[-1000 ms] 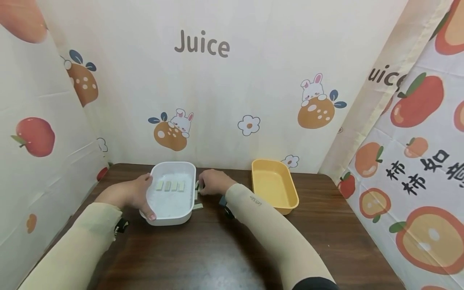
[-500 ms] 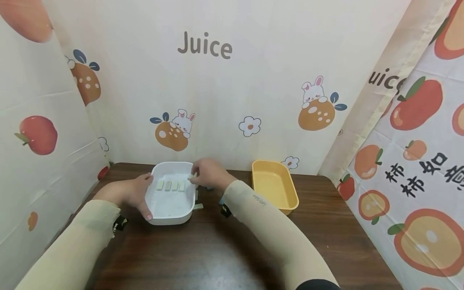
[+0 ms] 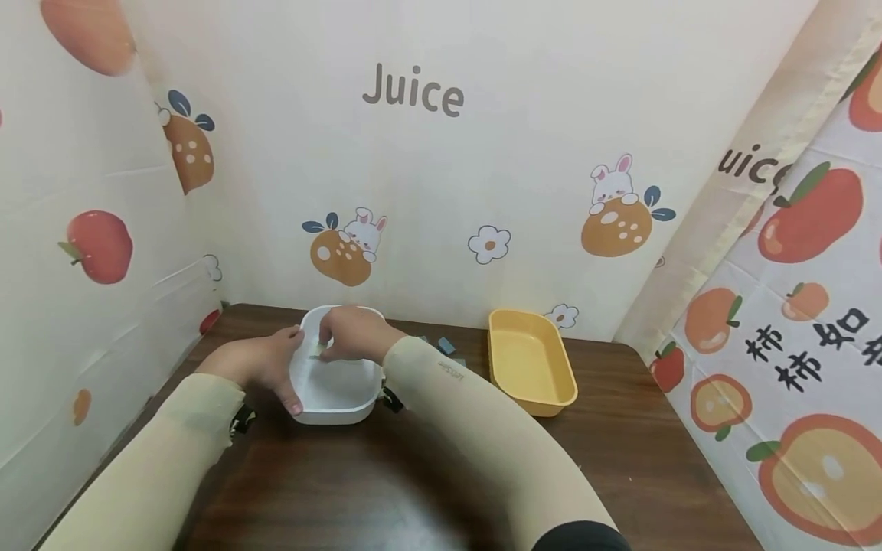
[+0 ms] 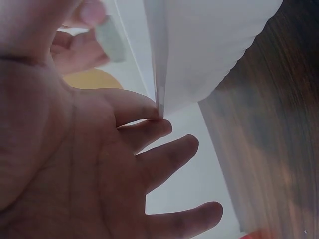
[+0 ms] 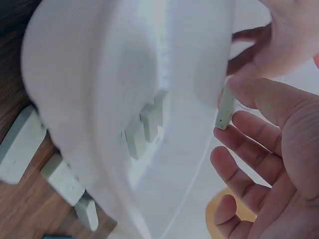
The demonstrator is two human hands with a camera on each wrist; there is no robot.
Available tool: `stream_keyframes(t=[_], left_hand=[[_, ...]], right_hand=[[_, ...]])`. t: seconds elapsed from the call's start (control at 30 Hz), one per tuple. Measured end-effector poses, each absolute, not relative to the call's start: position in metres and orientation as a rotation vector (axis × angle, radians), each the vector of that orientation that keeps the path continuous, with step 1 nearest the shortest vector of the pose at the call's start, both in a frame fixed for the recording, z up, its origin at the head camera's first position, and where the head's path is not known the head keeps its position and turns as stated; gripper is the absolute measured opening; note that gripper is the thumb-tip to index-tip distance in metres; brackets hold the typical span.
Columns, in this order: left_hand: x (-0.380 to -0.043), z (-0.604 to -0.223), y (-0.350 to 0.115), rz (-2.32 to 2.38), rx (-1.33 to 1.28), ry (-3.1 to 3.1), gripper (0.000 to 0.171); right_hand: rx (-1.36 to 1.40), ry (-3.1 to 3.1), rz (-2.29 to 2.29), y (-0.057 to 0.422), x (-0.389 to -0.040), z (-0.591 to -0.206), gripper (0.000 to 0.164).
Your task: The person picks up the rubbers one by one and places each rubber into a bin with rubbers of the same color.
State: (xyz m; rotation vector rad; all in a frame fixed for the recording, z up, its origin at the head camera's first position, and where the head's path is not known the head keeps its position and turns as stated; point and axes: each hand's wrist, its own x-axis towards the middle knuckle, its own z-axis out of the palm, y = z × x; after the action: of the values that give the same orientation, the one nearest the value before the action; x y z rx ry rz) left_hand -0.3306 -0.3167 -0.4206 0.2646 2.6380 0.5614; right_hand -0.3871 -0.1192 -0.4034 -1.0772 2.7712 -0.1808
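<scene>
Now, right hand (image 3: 358,334): you're pinching a small pale block (image 5: 226,108), thumb against fingers.
Block's lie: over the white tray (image 3: 331,418), left of your palm; long axis runs thumb to fingertip.
Tray blocks (image 5: 134,139): three visible, right hand nearer.
Left hand (image 3: 272,363): fingers spread, touching the tray's left side.
Right rim: you were there half a second ago; now you've crossed leftward.

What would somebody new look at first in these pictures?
Probably the big grey word "Juice" on the pale cloth backdrop, then the yellow, rectangular, plastic-looking tub on the brown wooden table's right half. Next, the person's right hand, pinching a small, pale-green, rectangular block over the white, rounded, plastic-looking tub at left.
</scene>
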Motion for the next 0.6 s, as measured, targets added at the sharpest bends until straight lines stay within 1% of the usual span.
stream_keyframes(t=[0.17, 0.27, 0.43, 0.6], left_hand=[[-0.33, -0.421, -0.317, 0.572, 0.302, 2.638, 0.162], [-0.328, -0.42, -0.317, 0.573, 0.307, 2.641, 0.161], [-0.327, -0.419, -0.316, 0.551, 0.335, 2.656, 0.16], [-0.327, -0.419, -0.318, 0.549, 0.316, 2.655, 0.161]], right_hand=[[-1.168, 2.731, -0.06, -0.138, -0.389, -0.413, 0.017], [-1.21, 2.716, -0.012, -0.144, -0.391, -0.418, 0.009], [-1.205, 2.708, 0.043, -0.145, -0.395, -0.42, 0.014], [-1.152, 2.706, 0.055, -0.144, -0.397, -0.422, 0.009]])
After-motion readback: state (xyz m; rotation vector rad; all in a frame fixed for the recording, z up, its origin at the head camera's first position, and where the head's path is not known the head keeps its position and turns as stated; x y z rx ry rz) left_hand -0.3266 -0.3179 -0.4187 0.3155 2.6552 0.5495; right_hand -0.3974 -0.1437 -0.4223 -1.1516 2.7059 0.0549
